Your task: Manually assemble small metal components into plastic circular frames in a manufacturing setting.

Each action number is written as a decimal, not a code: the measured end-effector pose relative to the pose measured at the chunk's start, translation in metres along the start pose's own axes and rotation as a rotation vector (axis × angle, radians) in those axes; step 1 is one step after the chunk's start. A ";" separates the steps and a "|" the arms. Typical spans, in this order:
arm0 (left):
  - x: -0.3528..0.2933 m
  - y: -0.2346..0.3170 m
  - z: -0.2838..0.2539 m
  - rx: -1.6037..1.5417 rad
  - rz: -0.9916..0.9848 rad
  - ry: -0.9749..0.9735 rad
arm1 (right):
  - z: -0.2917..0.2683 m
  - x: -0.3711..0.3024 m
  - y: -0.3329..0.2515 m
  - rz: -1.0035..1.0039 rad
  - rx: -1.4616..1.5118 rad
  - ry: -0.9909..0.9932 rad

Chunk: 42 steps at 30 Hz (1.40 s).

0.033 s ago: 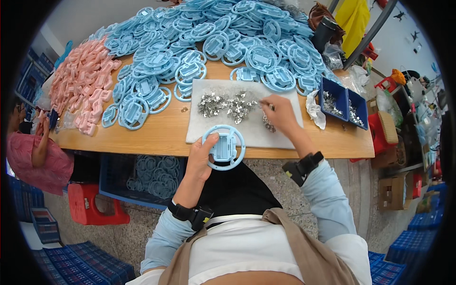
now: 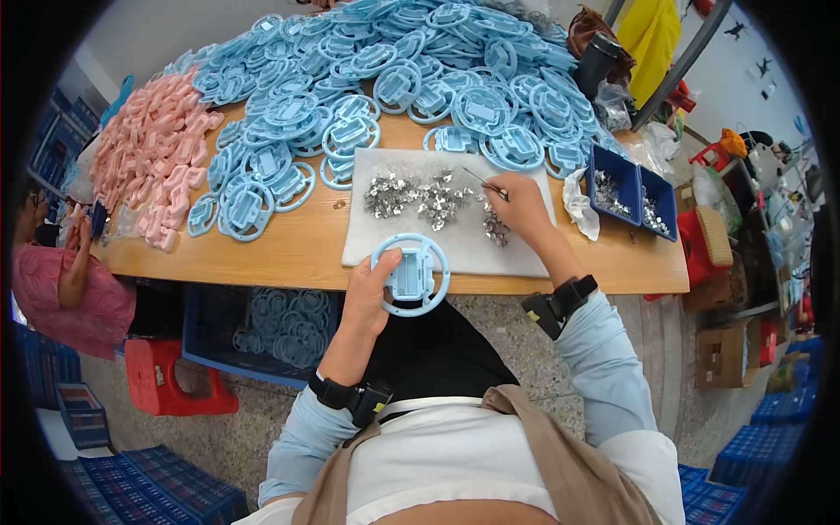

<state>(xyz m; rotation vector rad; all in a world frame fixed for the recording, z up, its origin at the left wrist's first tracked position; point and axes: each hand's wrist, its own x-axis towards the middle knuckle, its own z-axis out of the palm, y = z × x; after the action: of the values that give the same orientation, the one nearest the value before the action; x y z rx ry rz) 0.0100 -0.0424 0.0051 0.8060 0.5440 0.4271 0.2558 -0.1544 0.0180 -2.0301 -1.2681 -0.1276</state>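
Note:
My left hand [image 2: 366,293] grips the left rim of a light-blue plastic ring part [image 2: 411,273], shaped like a toy steering wheel with a rectangular recess in its middle. It is held over the table's near edge, thumb on top. My right hand [image 2: 521,208] is closed around slim pointed metal tweezers [image 2: 477,178], whose tip points to the far left over the white pad. On the pad [image 2: 372,241] lie small shiny metal pieces [image 2: 442,203] in loose heaps; a smaller heap [image 2: 494,227] sits beside my right fingers.
A big pile of blue ring parts [image 2: 289,114] covers the far table, with pink plastic parts [image 2: 149,149] at left. Two blue bins [image 2: 630,188] of metal pieces stand at right beside crumpled white paper [image 2: 580,203]. A crate [image 2: 254,337], a red stool [image 2: 175,376] and another person [image 2: 70,297] are at left.
The tweezers now show clearly in my right hand, turned toward the far left. My left hand and the ring part have barely moved.

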 end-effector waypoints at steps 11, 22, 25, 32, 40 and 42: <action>-0.001 -0.006 -0.009 0.076 -0.002 0.070 | 0.014 0.035 0.001 -0.202 -0.154 -0.297; -0.005 -0.004 -0.009 0.136 -0.017 0.051 | 0.010 0.044 -0.006 -0.134 -0.138 -0.426; -0.004 -0.004 -0.004 0.102 0.001 0.059 | 0.013 0.042 -0.001 -0.185 -0.128 -0.313; 0.004 0.009 0.025 0.314 0.265 0.051 | 0.009 0.013 -0.050 0.380 0.719 -0.139; 0.023 0.004 0.031 0.589 0.418 -0.013 | 0.017 -0.020 -0.097 0.293 0.761 -0.091; 0.022 0.004 0.030 0.638 0.457 -0.011 | 0.014 -0.020 -0.094 0.217 0.679 -0.134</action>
<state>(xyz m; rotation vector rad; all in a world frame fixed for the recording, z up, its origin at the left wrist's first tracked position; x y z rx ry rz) 0.0443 -0.0445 0.0188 1.5595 0.4860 0.6808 0.1651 -0.1365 0.0486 -1.5747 -0.9773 0.4870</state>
